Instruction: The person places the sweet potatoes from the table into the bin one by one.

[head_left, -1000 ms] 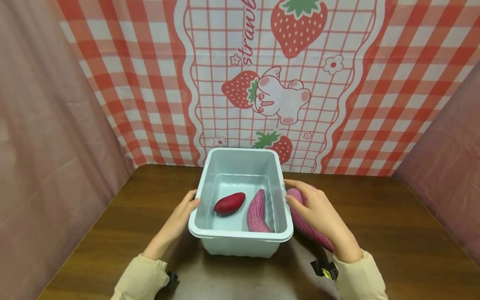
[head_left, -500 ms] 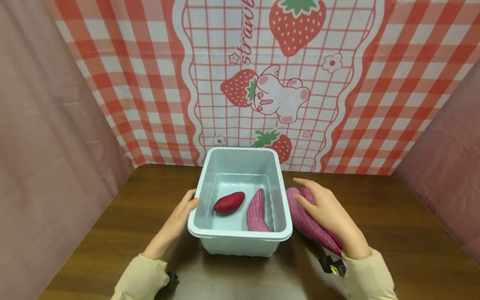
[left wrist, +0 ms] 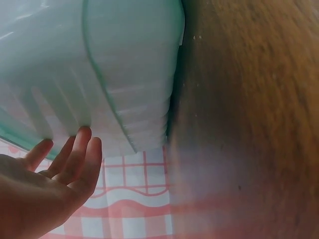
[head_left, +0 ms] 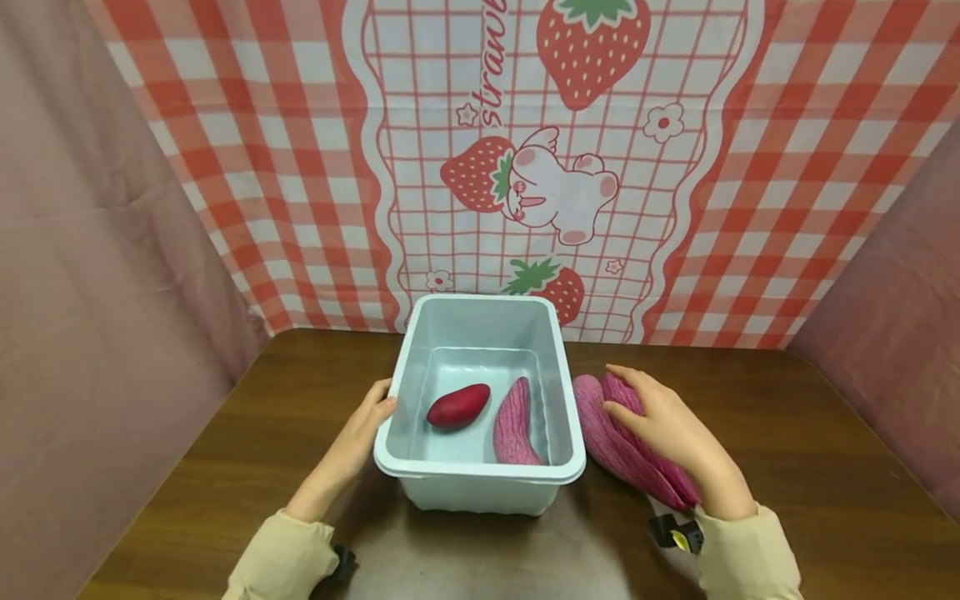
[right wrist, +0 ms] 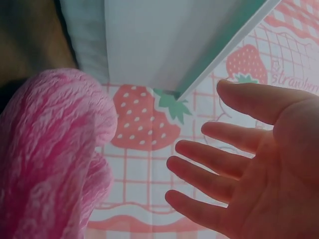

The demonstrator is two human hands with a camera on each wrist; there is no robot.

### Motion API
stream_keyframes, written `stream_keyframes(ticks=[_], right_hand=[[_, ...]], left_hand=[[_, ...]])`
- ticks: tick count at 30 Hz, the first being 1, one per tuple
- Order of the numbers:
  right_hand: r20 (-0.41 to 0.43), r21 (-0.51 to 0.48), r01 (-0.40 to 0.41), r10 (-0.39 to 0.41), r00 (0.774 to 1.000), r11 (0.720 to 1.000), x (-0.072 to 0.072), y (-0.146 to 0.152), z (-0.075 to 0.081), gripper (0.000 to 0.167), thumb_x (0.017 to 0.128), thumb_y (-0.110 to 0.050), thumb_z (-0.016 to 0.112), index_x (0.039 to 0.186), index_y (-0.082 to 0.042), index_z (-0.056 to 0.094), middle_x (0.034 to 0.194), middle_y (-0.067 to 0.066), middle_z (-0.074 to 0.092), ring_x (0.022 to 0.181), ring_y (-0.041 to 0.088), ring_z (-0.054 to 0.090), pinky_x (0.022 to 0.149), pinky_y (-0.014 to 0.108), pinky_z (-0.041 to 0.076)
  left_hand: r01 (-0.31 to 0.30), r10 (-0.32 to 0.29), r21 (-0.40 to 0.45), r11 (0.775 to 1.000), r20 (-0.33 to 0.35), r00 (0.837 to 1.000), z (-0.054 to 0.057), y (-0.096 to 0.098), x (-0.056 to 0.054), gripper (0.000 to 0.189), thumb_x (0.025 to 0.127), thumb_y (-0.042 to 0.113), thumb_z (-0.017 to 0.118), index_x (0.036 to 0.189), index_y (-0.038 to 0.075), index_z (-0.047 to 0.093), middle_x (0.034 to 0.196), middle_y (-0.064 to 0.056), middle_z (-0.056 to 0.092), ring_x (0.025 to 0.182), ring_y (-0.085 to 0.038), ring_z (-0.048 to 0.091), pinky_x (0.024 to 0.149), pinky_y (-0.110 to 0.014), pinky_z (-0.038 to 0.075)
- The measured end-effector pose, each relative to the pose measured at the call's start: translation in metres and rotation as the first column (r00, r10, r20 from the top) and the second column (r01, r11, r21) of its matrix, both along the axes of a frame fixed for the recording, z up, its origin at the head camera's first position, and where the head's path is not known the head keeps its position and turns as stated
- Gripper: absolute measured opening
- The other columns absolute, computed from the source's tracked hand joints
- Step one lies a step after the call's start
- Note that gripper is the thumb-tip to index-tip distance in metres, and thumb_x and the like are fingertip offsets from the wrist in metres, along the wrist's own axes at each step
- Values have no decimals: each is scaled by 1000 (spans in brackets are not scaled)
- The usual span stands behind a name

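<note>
Left hand (head_left: 358, 438): fingers extended, touching tub (head_left: 480, 493) wall. Right hand (head_left: 669, 423): spread wide, near two purple vegetables (head_left: 615, 446) on worktop (head_left: 817, 475). Red vegetable (head_left: 458, 407) in tub.

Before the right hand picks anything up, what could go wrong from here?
First, the two pink vegetables outside the tub lie side by side, so the right hand might catch or drag both. Second, one lies close to the tub's wall, so lifting it could bump the rim. Third, only the left hand touches the tub; a bump might shift it and roll the red vegetable inside.
</note>
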State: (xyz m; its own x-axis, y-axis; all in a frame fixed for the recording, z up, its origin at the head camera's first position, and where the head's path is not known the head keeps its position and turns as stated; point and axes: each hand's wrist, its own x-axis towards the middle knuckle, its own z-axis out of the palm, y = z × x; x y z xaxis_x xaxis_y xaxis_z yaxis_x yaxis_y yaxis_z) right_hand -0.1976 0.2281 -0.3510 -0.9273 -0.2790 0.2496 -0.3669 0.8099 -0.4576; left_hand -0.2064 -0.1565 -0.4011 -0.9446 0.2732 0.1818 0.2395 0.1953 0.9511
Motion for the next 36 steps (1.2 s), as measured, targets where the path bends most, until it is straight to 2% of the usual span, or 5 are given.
stream_keyframes(ticks=[8,19,29,36], right_hand=[[65,-16,10,-9,998,1000,-2,7,-5,57,87,-23,60,132,4,39,131,24,44,122,39,38,98,55,28],[88,-25,26,-23,996,999,-11,18,-14,62,84,-22,63,132,5,37,130,26,44,121,41,38,97,55,30],[135,-26,59,-55,989,998,-12,19,-15,63,85,-25,62,132,8,36,129,30,42,115,44,44,92,55,35],[107,-7,62,-61,992,998,-16,21,-21,62,82,-20,65,128,12,39,125,33,44,112,45,45,92,55,35]], left_hand=[[-15,15,5,1000,5,1000,-1,0,0,41,95,26,34,131,7,37,122,-24,47,103,-34,52,81,-29,44],[-19,19,9,1000,-9,1000,-1,0,-3,41,95,26,33,131,7,37,121,-23,48,102,-33,52,81,-28,44],[-22,22,17,1000,0,1000,-2,1,-3,41,95,26,33,131,6,37,120,-24,48,102,-33,52,80,-28,44],[-19,19,20,1000,0,1000,-2,1,-4,41,95,25,32,131,6,37,120,-24,48,101,-33,52,80,-28,45]])
